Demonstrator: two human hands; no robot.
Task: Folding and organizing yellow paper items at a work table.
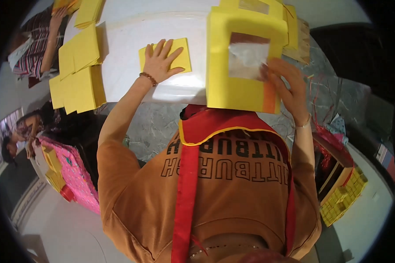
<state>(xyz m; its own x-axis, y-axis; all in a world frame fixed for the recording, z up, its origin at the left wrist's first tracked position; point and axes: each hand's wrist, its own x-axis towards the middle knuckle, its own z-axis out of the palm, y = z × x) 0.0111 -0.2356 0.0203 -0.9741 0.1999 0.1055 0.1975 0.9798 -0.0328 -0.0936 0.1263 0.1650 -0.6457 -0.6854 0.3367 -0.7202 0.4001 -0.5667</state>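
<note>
My left hand (160,63) lies flat with spread fingers on a folded yellow paper piece (183,55) on the white table. A brown bead bracelet circles that wrist. To the right, my right hand (289,83) is bent over a large yellow block-like stack (219,87) at the table's edge. On top of the stack is a shiny, whitish film sheet (245,61) with a brown strip along its far side. The right fingertips come together at the film's right edge; they are slightly blurred. An orange strip (269,98) runs down the stack below them.
Piles of yellow paper pieces (81,52) line the table's left edge. More yellow stacks (292,26) stand at the far right. Another person's arm (50,44) shows at the far left. A pink patterned cloth (72,171) and a yellow basket (344,197) flank me.
</note>
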